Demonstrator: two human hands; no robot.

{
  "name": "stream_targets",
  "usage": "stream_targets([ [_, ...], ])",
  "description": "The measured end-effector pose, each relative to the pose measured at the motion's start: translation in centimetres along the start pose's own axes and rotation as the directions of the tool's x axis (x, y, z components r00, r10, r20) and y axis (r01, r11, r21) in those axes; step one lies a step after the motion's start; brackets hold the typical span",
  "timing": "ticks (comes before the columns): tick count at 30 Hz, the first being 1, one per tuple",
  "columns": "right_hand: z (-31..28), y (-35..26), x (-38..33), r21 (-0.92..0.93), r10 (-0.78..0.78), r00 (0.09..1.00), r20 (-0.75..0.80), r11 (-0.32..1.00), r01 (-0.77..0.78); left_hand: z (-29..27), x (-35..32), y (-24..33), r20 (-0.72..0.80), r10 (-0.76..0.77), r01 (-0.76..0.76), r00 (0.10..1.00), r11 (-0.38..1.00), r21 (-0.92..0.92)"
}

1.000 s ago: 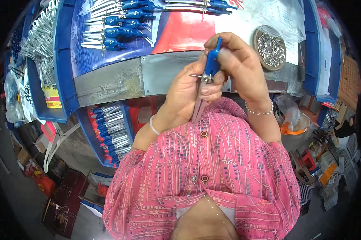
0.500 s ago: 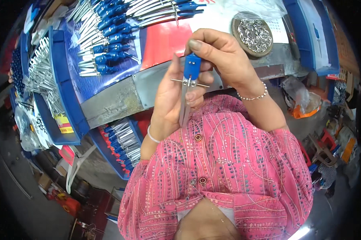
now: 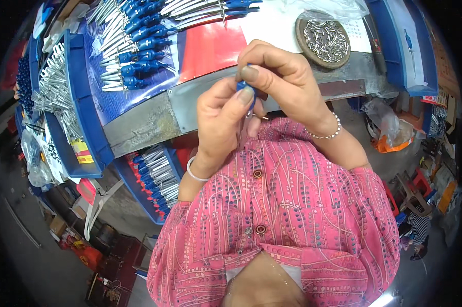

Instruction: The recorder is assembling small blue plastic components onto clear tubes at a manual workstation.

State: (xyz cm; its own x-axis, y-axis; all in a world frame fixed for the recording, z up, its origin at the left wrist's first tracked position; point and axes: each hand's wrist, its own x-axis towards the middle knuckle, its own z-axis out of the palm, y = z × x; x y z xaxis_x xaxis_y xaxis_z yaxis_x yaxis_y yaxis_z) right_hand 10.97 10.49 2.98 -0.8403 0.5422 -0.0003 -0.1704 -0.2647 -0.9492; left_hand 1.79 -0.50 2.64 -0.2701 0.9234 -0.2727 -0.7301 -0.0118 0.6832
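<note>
Both hands meet above the near edge of the workbench, closed on one blue plastic piece with metal rods. My left hand grips it between thumb and fingers, the thumb lying across its front. With thumb and bent fingers, my right hand pinches its upper end. Below the fingers a thin metal cross rod pokes out; most of the piece is hidden. Similar blue-ended metal rod pieces lie in rows on the bench to the left. Small metal pins fill a round shallow dish at right.
A blue bin with loose metal rods stands left of the bench. Below the bench edge, another blue bin holds blue-and-red-ended rods. A blue tray is at far right, and clear plastic film lies beyond the dish.
The blue piece has turned, so its broad face with two metal dots no longer shows. My left thumb has come across its front, and both hands stay closed on it.
</note>
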Motion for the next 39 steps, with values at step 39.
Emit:
stream_targets([
  [39,-2.1,-0.1,-1.2,0.162,0.286,0.952,-0.110,0.950,-0.267,1.3,0.4,-0.2,0.040,-0.219,0.223,0.975,0.966,-0.129],
])
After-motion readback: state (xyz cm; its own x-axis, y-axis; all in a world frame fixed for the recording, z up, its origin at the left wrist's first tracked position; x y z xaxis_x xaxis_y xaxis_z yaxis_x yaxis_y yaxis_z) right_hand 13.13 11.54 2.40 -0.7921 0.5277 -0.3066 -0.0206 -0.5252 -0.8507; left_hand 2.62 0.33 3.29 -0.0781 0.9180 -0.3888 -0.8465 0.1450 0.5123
